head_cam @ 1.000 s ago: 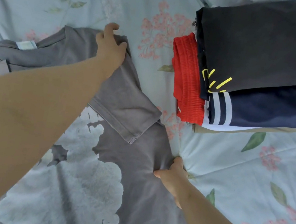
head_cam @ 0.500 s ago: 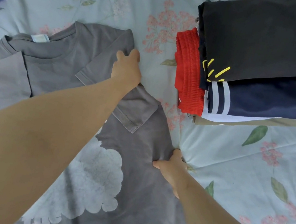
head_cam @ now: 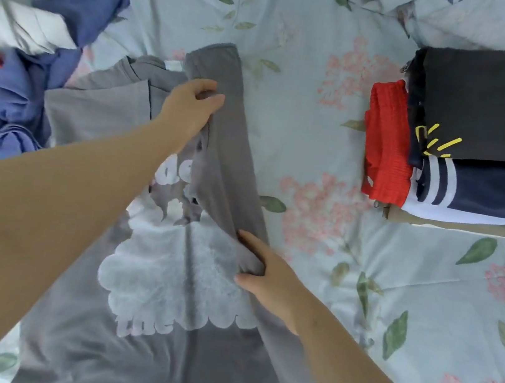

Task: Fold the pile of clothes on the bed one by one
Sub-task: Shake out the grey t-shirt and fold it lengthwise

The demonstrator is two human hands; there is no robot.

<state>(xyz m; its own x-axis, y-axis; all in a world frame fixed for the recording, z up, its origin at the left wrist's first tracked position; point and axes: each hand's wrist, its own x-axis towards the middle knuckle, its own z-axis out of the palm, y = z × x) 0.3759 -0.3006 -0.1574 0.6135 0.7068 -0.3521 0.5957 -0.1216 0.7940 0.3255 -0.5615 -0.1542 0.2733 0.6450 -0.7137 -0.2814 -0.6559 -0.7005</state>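
Observation:
A grey T-shirt with a pale cloud print lies face up on the flowered bed sheet. Its right side is turned over toward the middle in a long strip. My left hand pinches that strip's edge near the shoulder, close to the collar. Lower down, my right hand grips the same turned edge at the shirt's middle, thumb on top of the print. At the upper left sits a loose pile of clothes in blue, white and red.
A stack of folded clothes stands at the right: black on top, then navy with white stripes, white and tan, with a red piece at its left end. Bare sheet lies between the shirt and this stack. The bed's edge shows at the lower right.
Both hands carried the shirt's right side and sleeve over toward the middle, leaving a long folded strip. The view swung left, bringing the loose pile into sight.

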